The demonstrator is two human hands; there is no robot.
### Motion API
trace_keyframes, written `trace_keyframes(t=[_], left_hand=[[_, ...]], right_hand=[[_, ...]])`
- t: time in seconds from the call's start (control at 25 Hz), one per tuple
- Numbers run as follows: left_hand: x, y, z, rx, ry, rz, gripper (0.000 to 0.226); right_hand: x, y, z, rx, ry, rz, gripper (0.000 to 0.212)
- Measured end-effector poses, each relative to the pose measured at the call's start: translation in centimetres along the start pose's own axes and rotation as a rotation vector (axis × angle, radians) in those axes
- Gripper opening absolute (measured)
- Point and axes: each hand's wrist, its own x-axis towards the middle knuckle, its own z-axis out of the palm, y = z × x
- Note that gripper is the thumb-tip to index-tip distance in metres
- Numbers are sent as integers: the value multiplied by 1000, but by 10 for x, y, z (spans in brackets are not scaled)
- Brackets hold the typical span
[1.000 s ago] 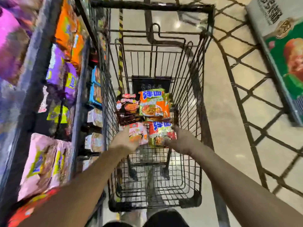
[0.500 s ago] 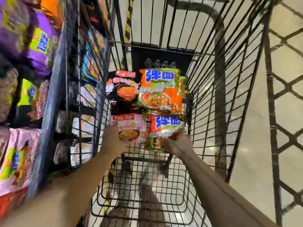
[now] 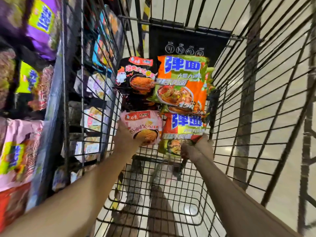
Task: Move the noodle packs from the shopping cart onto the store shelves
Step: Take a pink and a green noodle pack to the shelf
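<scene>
Several noodle packs lie in the black wire shopping cart. My left hand grips a pink noodle pack by its left edge. Beside it, my right hand holds the near end of an orange-and-green noodle pack. Farther in lie a black noodle pack and a second orange-and-green noodle pack. The store shelves run along the left, stocked with purple, yellow and pink packs.
A black panel with round icons closes the cart's far end. Through the cart's left wall I see more shelved packs. Pale tiled floor lies to the right of the cart. Pink packs fill the near shelf.
The view has closed in on the cart. My two hands have taken firmer hold of the pink pack and the near orange-and-green pack, which sit slightly raised.
</scene>
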Motion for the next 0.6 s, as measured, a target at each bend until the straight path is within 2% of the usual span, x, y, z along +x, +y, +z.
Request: trace_keyframes(t=[0.12, 0.2, 0.28, 0.4, 0.6], left_hand=[[0, -2, -1, -29, 7, -49, 88], [-1, -4, -2, -26, -16, -90, 76], [-5, -6, -4, -16, -29, -35, 66], [-15, -5, -8, -45, -25, 43, 73], [-24, -10, -14, -267, -131, 134, 64]], right_hand=[[-11, -4, 1, 58, 2, -29, 74], [-16, -5, 0, 143, 10, -53, 67], [-16, -2, -2, 192, 19, -80, 63], [-15, 5, -3, 160, -10, -160, 57], [-37, 1, -7, 162, 7, -242, 42]])
